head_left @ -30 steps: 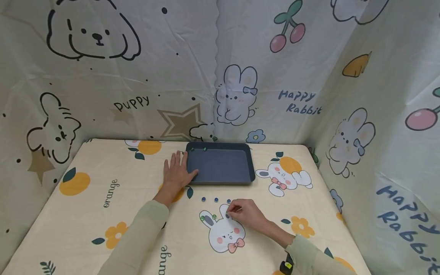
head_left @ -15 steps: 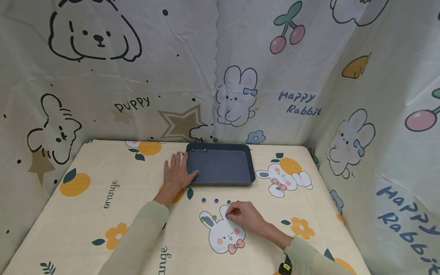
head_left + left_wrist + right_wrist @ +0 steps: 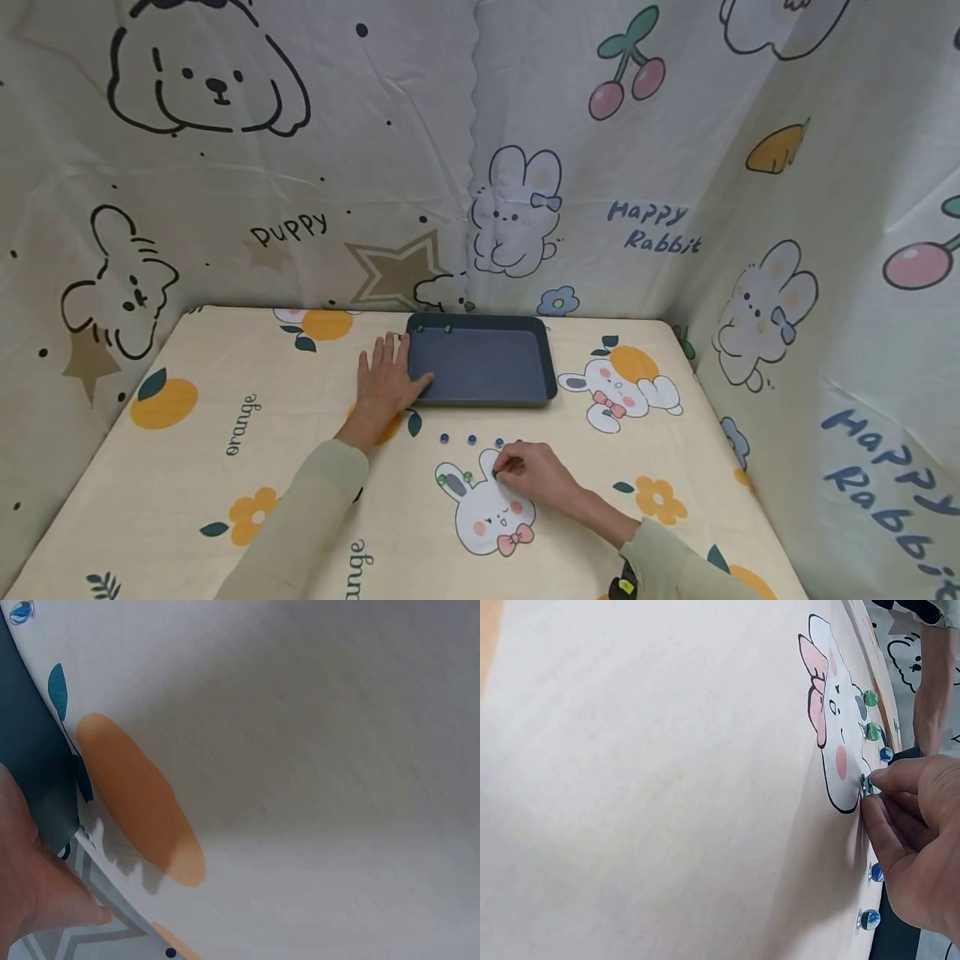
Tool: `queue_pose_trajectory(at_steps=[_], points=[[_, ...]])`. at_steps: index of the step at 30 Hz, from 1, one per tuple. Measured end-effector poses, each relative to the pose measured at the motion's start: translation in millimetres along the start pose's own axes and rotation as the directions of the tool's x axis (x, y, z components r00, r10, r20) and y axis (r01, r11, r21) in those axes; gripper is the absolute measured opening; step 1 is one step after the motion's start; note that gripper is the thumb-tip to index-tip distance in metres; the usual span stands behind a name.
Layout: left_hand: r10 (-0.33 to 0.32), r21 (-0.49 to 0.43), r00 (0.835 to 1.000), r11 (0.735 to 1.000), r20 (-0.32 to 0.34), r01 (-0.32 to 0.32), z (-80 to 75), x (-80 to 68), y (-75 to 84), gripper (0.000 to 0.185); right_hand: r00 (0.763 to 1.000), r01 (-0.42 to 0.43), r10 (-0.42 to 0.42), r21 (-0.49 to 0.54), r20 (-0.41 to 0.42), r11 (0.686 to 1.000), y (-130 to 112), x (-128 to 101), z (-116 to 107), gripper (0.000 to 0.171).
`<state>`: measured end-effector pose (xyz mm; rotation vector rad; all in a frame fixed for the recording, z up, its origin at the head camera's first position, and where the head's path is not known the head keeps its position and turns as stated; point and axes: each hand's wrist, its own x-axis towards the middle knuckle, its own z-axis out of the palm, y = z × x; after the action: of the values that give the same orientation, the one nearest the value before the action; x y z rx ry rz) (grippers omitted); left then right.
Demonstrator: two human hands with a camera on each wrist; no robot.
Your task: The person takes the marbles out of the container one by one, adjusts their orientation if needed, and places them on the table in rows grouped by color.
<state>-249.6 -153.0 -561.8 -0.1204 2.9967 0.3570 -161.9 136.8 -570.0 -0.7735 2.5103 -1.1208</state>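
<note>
Marble, small glass, greenish: lies on the table at the ear of a printed rabbit, pinched between thumb and fingers of the right hand; the head view hides it under the fingertips.

Right hand: fingers curled and closed about that marble, knuckles raised, wrist resting low on the cloth.

Left hand: flat on the table, fingers straight and spread, thumb edge touching the left rim of the tray; holds nothing.

Tray: dark blue, shallow, rectangular, at the far middle of the table. Two green marbles lie in it against the far wall, near its left corner.

Loose marbles on the table, between tray and right hand: three blue marbles in a row just in front of the tray; two green marbles on the printed rabbit's ears, left of the right hand.

Surround: cartoon-print curtains on three sides, with puppy, rabbit and cherry figures.
</note>
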Motion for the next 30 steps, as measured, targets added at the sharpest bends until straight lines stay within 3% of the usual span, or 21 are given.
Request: queue_pose_trajectory(at_steps=[12, 20, 24, 30], points=[[-0.004, 0.016, 1.0, 1.0, -0.002, 0.004, -0.9, -1.0, 0.8, 0.093, 1.0, -0.014, 0.014, 0.004, 0.009, 1.0, 2, 0, 1, 0.014], [-0.005, 0.014, 1.0, 1.0, -0.009, 0.005, -1.2, -1.7, 1.4, 0.093, 1.0, 0.011, -0.011, -0.047, 0.004, 0.999, -7, 3, -8, 0.01], [-0.002, 0.006, 1.0, 1.0, -0.01, 0.002, -2.3, -1.9, 1.4, 0.093, 0.999, 0.022, -0.024, -0.066, -0.029, 0.998, -16, 12, -19, 0.003], [0.0, 0.008, 1.0, 1.0, -0.004, 0.0, -2.3, -2.1, 1.6, 0.093, 0.993, 0.09, -0.096, -0.072, -0.075, 0.993, -24, 35, -34, 0.008]])
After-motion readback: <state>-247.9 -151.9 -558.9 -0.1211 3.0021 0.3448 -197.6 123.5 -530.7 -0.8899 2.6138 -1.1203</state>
